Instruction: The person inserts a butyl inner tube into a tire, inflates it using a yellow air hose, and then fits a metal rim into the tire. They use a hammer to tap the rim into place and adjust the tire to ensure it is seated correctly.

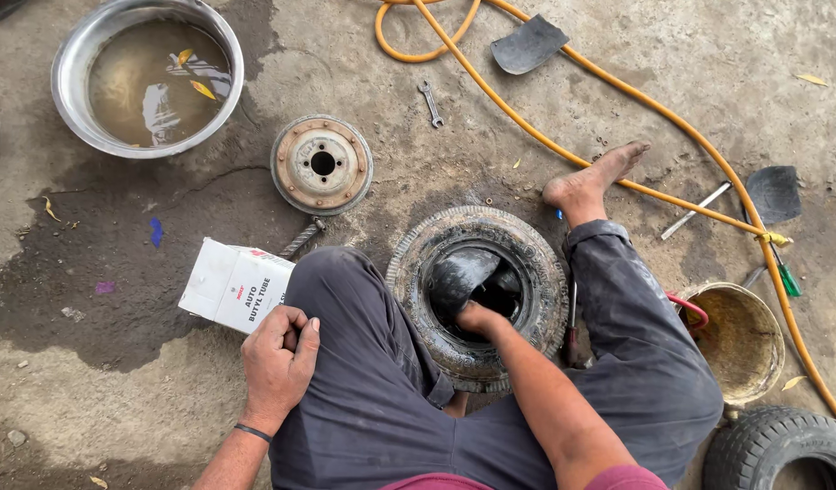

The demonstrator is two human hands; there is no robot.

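Right hand (479,318) plunged into the opening of a small tyre (477,295), fingers curled down over something dark inside, most likely the black inner tube (463,277) bulging up there; grip itself hidden by the bead, so cannot tell how firmly closed. Tyre lying flat on the concrete floor (91,381) between the knees, just in front of the bare foot (590,181). Left hand (280,363) resting as a loose fist on the left thigh, holding nothing visible, just beside a white carton (236,286) on the ground. Further out: a rusty wheel rim (322,163) lying flat and apart from the tyre, a spanner (430,102) beyond it, a steel basin of murky water (147,74) at the upper left, an orange hose (617,177) snaking across the floor and running right beside the foot, a grimy bucket (735,340) by the right leg, a second tyre (781,449) at the lower right. Probable risks: knuckles pinched or scraped against the stiff bead if pulled hard; tube nipped or creased between bead and fingers, likely cause being a blind grip inside the casing; grit from the floor carried into the tyre; foot snagging the hose on shifting; wet patch near the basin making the floor slippery.
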